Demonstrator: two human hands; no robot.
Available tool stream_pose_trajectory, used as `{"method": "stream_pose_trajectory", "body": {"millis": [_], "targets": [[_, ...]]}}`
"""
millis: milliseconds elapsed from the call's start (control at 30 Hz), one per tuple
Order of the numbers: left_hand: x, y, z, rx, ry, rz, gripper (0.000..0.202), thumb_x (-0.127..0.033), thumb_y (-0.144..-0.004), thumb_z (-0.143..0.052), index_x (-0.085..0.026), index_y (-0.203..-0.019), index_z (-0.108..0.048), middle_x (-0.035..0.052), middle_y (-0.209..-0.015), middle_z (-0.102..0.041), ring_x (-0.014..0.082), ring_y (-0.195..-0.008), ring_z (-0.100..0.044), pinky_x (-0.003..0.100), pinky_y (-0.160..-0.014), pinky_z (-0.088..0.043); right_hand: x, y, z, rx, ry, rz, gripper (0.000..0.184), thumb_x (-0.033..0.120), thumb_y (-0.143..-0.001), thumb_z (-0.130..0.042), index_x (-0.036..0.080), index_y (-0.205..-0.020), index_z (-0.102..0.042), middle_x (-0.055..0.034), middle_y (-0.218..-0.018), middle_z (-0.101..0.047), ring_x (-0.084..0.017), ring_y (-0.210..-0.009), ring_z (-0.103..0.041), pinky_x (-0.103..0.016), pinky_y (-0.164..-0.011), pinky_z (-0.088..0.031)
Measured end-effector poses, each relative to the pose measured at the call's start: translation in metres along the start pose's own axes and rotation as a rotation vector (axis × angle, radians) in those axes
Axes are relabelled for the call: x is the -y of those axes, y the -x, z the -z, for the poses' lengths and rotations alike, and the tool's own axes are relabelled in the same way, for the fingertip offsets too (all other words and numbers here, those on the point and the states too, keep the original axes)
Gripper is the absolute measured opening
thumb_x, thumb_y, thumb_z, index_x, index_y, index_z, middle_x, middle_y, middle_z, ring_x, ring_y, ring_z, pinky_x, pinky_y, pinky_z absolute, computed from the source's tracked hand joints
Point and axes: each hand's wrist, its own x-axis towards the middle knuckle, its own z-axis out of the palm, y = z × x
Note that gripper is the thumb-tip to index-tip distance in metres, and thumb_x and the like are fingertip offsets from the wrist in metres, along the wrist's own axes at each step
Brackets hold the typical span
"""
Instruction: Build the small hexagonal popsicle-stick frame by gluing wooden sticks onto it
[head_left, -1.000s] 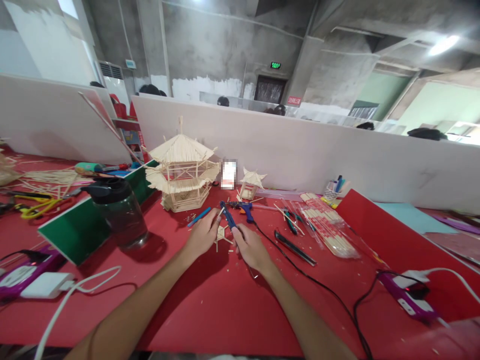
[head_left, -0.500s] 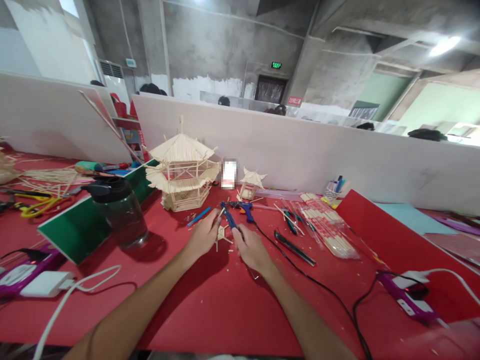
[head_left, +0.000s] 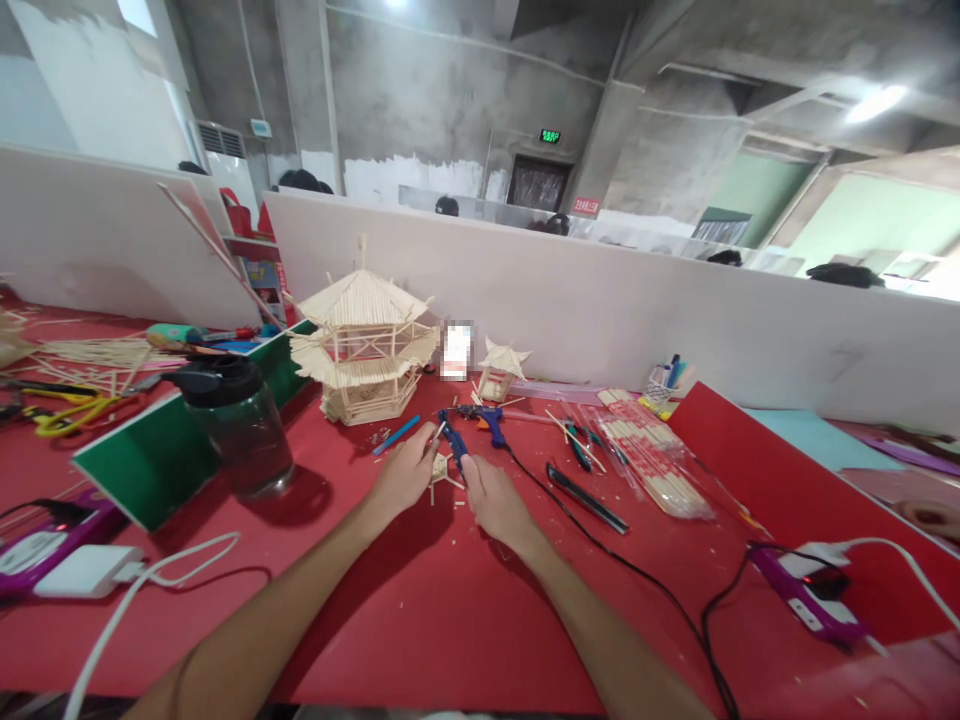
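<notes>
My left hand (head_left: 407, 468) is closed in a pinch on a thin wooden stick (head_left: 439, 430), its tip against the head of a long blue hand tool (head_left: 454, 440). My right hand (head_left: 491, 495) is wrapped round that tool's lower end; its exact kind is hard to make out. Beneath the hands, partly hidden, a small frame of wooden sticks (head_left: 439, 466) lies on the red table (head_left: 450, 640). Just beyond them rests a blue glue gun (head_left: 491, 422) with a black cord. A blue pen-like stick (head_left: 397, 435) lies left of the hands.
A large stick pavilion (head_left: 364, 345) and a small one (head_left: 502, 368) stand at the back. A water bottle (head_left: 244, 430) is at left. To the right lie a black utility knife (head_left: 589, 497), green-handled pliers (head_left: 577, 448), bagged sticks (head_left: 652, 455) and a power strip (head_left: 810, 600).
Both hands keep nearly the same hold and place, with the right hand turned slightly. What looks like another person's hand has appeared at the far right edge. The view has shifted a little.
</notes>
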Motion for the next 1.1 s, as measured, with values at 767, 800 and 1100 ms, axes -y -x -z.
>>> {"method": "stream_pose_trajectory", "body": {"millis": [767, 800, 1100], "targets": [[-0.01, -0.005, 0.021, 0.11, 0.846, 0.164, 0.027, -0.039, -0.079, -0.06, -0.018, -0.095, -0.058, -0.0062, -0.063, -0.049, 0.0036, -0.036, -0.034, 0.016, -0.032, -0.018, -0.057, -0.013, 0.088, -0.461, 0.183, 0.039, 0.047, 0.053, -0.093, -0.04, 0.016, -0.114, -0.059, -0.0141, -0.111, -0.067, -0.027, -0.105, -0.061, -0.038, -0.092, -0.044], [-0.012, -0.004, 0.022, 0.12, 0.863, 0.173, 0.03, -0.039, -0.079, -0.06, -0.019, -0.1, -0.058, -0.0065, -0.062, -0.049, 0.004, -0.036, -0.034, 0.016, -0.032, -0.018, -0.063, -0.013, 0.092, -0.447, 0.278, 0.015, 0.046, 0.052, -0.093, -0.042, 0.016, -0.116, -0.059, -0.0148, -0.113, -0.066, -0.028, -0.107, -0.06, -0.039, -0.093, -0.042], [-0.013, -0.006, 0.023, 0.104, 0.848, 0.156, 0.037, -0.044, -0.078, -0.062, -0.02, -0.105, -0.056, -0.0069, -0.053, -0.053, 0.0064, -0.037, -0.039, 0.015, -0.033, -0.023, -0.104, -0.021, 0.1, -0.116, 0.746, -0.241, 0.05, 0.051, -0.088, -0.057, 0.011, -0.118, -0.062, -0.0195, -0.114, -0.065, -0.033, -0.108, -0.061, -0.041, -0.09, -0.042]]}}
